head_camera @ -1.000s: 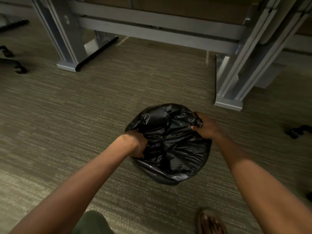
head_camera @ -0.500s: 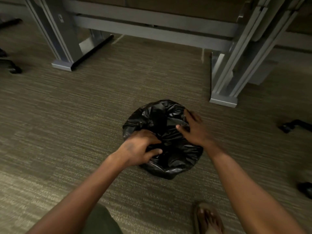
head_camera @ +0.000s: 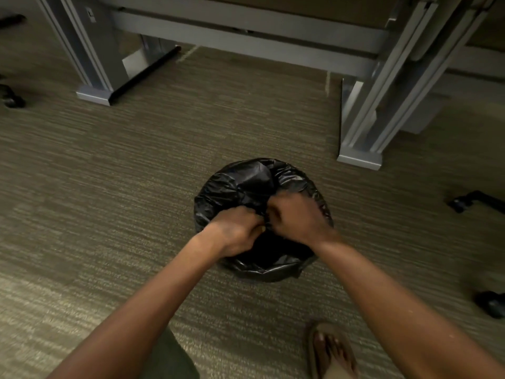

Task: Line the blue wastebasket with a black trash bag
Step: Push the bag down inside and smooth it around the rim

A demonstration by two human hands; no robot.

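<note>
1. Whereas a second ago my hands gripped opposite sides of the rim, my left hand (head_camera: 236, 229) and right hand (head_camera: 296, 217) are now together over the middle of the black trash bag (head_camera: 247, 184), knuckles nearly touching.
2. Fingers of both hands are curled closed, pinching gathered black plastic between them.
3. The bag drapes the whole basket; no blue of the wastebasket shows. It stands upright on the carpet (head_camera: 123, 187), mouth facing up, long axis vertical.
4. Clearances: open carpet to the left and near side. The grey bench leg (head_camera: 363, 149) stands near, beyond and to the right, apart from the bag. My sandalled foot (head_camera: 332, 351) is on the near right, apart. A chair caster (head_camera: 461, 202) lies well right.
</note>
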